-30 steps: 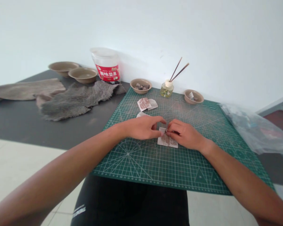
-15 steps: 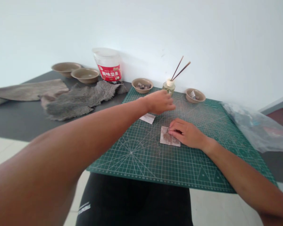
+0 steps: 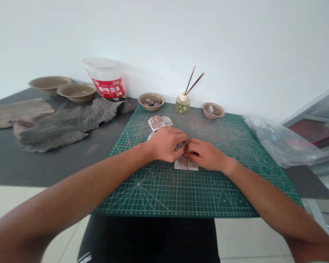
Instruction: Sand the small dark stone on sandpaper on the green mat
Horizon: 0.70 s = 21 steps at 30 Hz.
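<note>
A pale square piece with brown marks (image 3: 186,164) lies on the green cutting mat (image 3: 164,193). Over its upper edge my left hand (image 3: 168,143) and my right hand (image 3: 204,153) meet, fingertips close together. Both hands have their fingers pinched; whatever sits between them is too small and hidden to name. Behind my left hand lie another brown-marked white piece (image 3: 156,122) and a pale rounded piece (image 3: 167,121), with a further white piece partly covered by the hand.
Along the wall stand a bowl of dark chunks (image 3: 151,102), a reed diffuser (image 3: 182,103) and a bowl with small pieces (image 3: 213,110). Leftward are two bowls (image 3: 76,92), a plastic tub (image 3: 108,80) and grey cloths (image 3: 57,126). A clear plastic bag (image 3: 282,140) lies right.
My left hand has come down and toward me from near the diffuser to join my right hand at the square piece. The white pieces behind it now show. The view has shifted.
</note>
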Each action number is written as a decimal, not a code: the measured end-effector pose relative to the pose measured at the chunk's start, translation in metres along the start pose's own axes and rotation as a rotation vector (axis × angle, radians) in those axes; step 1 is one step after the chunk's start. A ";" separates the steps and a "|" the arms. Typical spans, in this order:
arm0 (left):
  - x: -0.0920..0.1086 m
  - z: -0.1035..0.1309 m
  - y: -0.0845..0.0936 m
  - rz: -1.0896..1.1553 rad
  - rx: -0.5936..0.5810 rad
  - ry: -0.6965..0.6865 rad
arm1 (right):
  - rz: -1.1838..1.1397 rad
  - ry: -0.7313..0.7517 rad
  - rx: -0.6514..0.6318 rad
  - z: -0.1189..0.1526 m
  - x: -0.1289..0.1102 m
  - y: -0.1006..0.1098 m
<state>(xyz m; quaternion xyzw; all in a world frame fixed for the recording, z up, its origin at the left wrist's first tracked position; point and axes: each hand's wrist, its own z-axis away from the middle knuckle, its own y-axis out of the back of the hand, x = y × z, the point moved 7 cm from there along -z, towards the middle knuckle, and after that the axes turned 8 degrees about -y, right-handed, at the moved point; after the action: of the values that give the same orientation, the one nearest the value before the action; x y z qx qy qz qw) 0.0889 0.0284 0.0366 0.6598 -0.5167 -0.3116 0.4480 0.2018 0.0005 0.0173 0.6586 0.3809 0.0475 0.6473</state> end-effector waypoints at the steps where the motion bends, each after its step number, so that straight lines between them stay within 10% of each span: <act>1: 0.001 0.000 -0.002 -0.011 -0.015 -0.009 | -0.007 -0.004 0.003 0.000 0.000 0.000; 15: -0.012 0.011 -0.003 0.148 0.012 0.098 | -0.041 -0.111 0.015 -0.001 0.002 0.000; 21: -0.002 0.007 -0.010 0.049 -0.203 0.051 | -0.035 -0.095 -0.010 0.001 0.003 0.000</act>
<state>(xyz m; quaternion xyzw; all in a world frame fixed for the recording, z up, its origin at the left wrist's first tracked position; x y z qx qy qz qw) 0.0864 0.0291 0.0250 0.6059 -0.4870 -0.3343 0.5328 0.2050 0.0016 0.0158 0.6502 0.3610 0.0068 0.6685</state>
